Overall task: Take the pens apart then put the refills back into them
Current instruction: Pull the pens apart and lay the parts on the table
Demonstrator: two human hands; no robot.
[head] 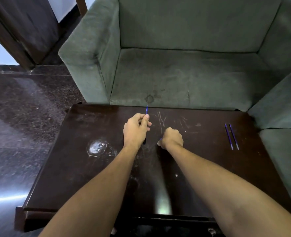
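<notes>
My left hand (136,130) is closed around a pen, whose blue tip end (147,110) sticks up past my fingers toward the sofa while a dark part shows below my palm. My right hand (172,137) is a closed fist just right of it, low over the table, with a small blue bit (160,139) showing at its left side; what it holds is mostly hidden. Two thin purple refills (231,136) lie side by side on the dark wooden table (73,168) at the far right, apart from both hands.
A green sofa (184,74) stands right behind the table's far edge, and a second green cushion (281,151) borders the right side. A whitish stain (96,147) marks the table left of my hands. Dark polished floor lies to the left.
</notes>
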